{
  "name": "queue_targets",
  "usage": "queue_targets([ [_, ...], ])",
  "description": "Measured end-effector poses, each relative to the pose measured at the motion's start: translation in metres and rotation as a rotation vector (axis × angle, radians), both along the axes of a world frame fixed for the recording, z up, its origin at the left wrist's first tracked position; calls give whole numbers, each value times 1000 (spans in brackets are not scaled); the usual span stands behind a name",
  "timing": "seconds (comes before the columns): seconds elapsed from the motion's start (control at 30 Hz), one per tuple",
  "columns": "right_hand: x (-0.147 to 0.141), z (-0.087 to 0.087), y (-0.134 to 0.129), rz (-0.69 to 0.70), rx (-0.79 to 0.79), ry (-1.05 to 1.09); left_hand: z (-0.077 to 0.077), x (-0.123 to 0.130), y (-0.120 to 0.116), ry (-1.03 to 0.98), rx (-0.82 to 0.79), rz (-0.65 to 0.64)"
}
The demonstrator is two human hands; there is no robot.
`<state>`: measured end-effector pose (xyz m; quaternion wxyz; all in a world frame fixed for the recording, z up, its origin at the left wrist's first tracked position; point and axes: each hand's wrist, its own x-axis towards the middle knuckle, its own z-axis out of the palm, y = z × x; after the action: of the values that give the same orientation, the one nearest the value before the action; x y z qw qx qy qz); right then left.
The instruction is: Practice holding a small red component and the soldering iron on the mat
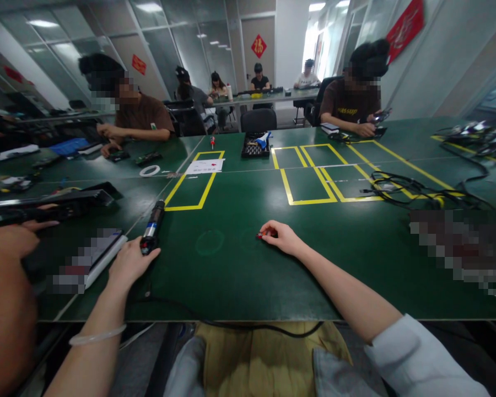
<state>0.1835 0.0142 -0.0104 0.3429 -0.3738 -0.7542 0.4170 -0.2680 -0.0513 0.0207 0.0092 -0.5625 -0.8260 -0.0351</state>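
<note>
My left hand (131, 260) is closed on the near end of a black and silver cylindrical tool (152, 225), which lies on the green table (227, 281) and points away from me. Right of it, my right hand (279, 236) pinches a small red object (261, 235) just above or on the tabletop; its shape is mostly hidden by the fingers. Between my hands there is a faint ring mark on the table. A black cable (248, 327) runs along the near table edge.
A phone-like device (103, 259) lies left of my left hand, beside another person's arm (6, 275). Yellow tape outlines (312, 202), a paper sheet (204, 166) and a black tray (255, 149) are ahead. Tangled cables (405, 187) lie right. Two people sit across.
</note>
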Motion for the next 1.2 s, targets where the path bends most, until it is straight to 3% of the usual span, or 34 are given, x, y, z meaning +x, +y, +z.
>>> queue_targets([
  [0.2,1,-1,0,-13,28,0,7,23,1,-4,6,-25],
  [0.4,0,-1,0,-8,12,0,11,70,10,-7,-6,-43],
  [0.9,0,-6,3,0,154,45,5,230,33,-62,56,-403],
  [1.2,-1,-5,1,-21,227,13,-2,273,28,-98,83,-570],
])
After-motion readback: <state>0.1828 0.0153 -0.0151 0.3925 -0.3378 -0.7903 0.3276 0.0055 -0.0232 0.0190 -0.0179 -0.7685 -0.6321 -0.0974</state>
